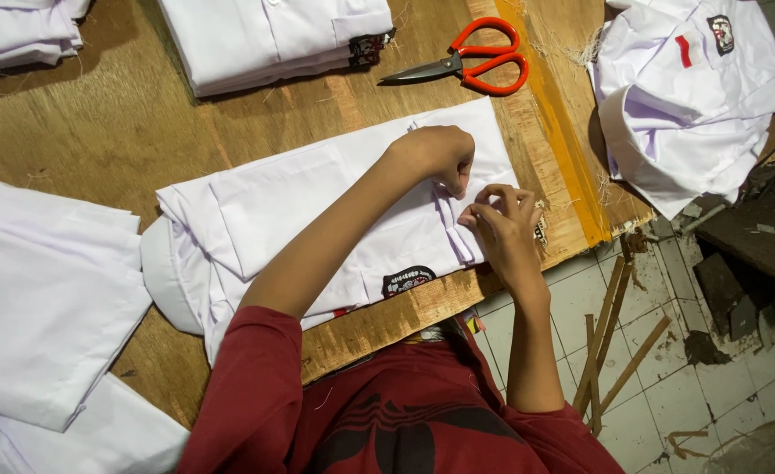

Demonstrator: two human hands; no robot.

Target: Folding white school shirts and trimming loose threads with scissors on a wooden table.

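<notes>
A folded white shirt (317, 206) with a dark sleeve badge (408, 281) lies across the wooden table (107, 123) in front of me. My left hand (436, 156) rests on the shirt's right end, fingers curled and pinching a fold of the fabric. Just below it, my right hand (502, 230) grips the same end at the table's edge, fingertips on the cloth. The two hands almost touch. My red sleeves fill the bottom of the view.
Orange-handled scissors (480, 61) lie shut on the table above the shirt. Stacks of folded white shirts sit at top centre (273, 39), top left (19, 31) and left (45, 298). Another white shirt (681, 105) hangs off the right edge. Wooden sticks (611, 342) lie on the tiled floor.
</notes>
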